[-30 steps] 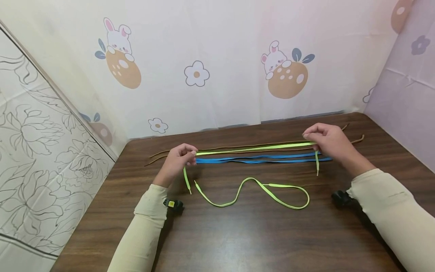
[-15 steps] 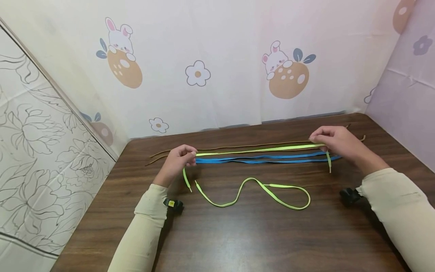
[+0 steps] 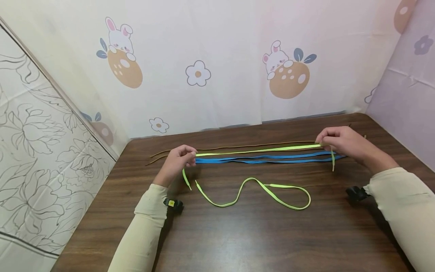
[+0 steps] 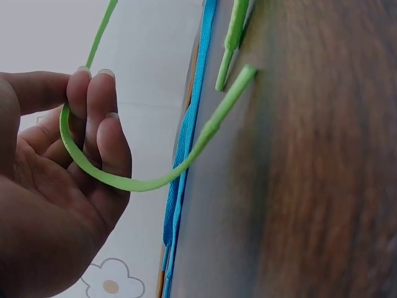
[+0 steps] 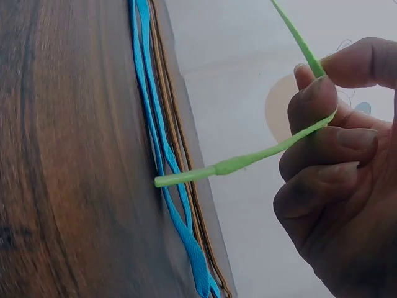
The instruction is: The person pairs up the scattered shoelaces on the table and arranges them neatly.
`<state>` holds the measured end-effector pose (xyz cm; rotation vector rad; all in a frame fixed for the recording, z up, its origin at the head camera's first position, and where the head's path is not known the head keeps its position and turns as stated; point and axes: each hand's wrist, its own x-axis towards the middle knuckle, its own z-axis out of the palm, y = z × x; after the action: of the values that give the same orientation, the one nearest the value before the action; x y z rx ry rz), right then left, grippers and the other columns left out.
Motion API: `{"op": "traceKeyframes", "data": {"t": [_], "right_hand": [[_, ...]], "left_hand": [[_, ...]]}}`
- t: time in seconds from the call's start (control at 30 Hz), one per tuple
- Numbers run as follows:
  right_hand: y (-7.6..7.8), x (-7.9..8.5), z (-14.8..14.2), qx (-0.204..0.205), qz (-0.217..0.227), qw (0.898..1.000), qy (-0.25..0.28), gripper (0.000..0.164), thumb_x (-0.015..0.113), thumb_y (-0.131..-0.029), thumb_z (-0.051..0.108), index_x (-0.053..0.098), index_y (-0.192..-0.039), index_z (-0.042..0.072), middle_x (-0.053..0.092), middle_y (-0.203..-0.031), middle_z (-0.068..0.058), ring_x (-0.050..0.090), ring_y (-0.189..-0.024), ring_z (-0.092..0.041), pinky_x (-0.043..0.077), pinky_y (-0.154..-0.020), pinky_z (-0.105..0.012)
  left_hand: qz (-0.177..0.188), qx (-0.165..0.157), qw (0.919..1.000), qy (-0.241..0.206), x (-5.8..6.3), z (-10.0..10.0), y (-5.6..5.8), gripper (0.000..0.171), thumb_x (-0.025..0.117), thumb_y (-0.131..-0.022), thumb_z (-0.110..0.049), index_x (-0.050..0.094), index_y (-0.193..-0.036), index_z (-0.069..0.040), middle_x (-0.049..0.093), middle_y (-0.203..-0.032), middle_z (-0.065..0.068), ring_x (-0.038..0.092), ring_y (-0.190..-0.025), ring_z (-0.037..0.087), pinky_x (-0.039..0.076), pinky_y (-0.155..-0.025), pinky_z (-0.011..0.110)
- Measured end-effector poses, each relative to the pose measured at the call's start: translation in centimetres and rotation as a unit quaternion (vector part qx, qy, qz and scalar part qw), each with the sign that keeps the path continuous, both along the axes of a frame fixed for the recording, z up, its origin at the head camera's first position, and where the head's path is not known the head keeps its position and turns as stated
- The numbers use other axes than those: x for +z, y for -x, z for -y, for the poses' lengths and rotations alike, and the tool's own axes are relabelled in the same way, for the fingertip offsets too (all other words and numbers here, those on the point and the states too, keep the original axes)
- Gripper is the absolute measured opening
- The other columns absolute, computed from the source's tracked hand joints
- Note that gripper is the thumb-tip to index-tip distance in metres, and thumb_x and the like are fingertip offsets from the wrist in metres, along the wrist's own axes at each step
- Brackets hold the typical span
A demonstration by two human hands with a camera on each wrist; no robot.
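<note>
A neon yellow-green shoelace (image 3: 258,150) is stretched between both hands above the table. My left hand (image 3: 176,160) pinches it near one end, and the tipped end hangs below the fingers, as the left wrist view shows. At the other end my right hand (image 3: 346,145) pinches it between thumb and index finger, its tip (image 5: 186,177) dangling free. Nearer the front, a second neon shoelace (image 3: 238,194) lies on the table in a wavy line with a loop at its right. Two blue shoelaces (image 3: 251,161) run straight just below the stretched one.
Two thin brown shoelaces (image 3: 234,146) lie lengthwise near the back of the wooden table (image 3: 244,238). Patterned wall sheets (image 3: 231,94) stand right behind the table and along its sides. A black wrist camera (image 3: 356,193) sits under the right sleeve.
My right hand has moved to the right along with its end of the neon shoelace, drawing it a little longer between the hands. The left hand stays nearly still.
</note>
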<state>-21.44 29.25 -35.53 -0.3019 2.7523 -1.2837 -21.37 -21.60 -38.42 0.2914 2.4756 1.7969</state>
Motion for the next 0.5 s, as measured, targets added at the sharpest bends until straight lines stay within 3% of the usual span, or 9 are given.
{"op": "traceKeyframes", "data": {"t": [0.27, 0.5], "right_hand": [[0.2, -0.1, -0.6, -0.005, -0.010, 0.999, -0.041, 0.029, 0.051, -0.095, 0.029, 0.061, -0.090, 0.002, 0.055, -0.079, -0.011, 0.050, -0.071, -0.023, 0.042, -0.059, -0.035], [0.4, -0.4, -1.0, 0.005, 0.004, 0.997, -0.071, 0.022, 0.048, -0.093, 0.015, 0.056, -0.079, 0.001, 0.053, -0.073, -0.011, 0.046, -0.063, -0.024, 0.037, -0.056, -0.034]], "left_hand": [[0.010, 0.009, 0.9998, 0.015, 0.0, 0.1, 0.1, 0.027, 0.056, -0.094, -0.021, 0.058, -0.108, 0.002, 0.058, -0.086, 0.018, 0.062, -0.078, 0.030, 0.045, -0.080, 0.055], [0.033, 0.002, 0.9988, 0.036, 1.0, -0.2, -0.5, 0.027, 0.053, -0.095, -0.014, 0.055, -0.110, 0.008, 0.058, -0.090, 0.025, 0.060, -0.084, 0.039, 0.044, -0.081, 0.056]]}}
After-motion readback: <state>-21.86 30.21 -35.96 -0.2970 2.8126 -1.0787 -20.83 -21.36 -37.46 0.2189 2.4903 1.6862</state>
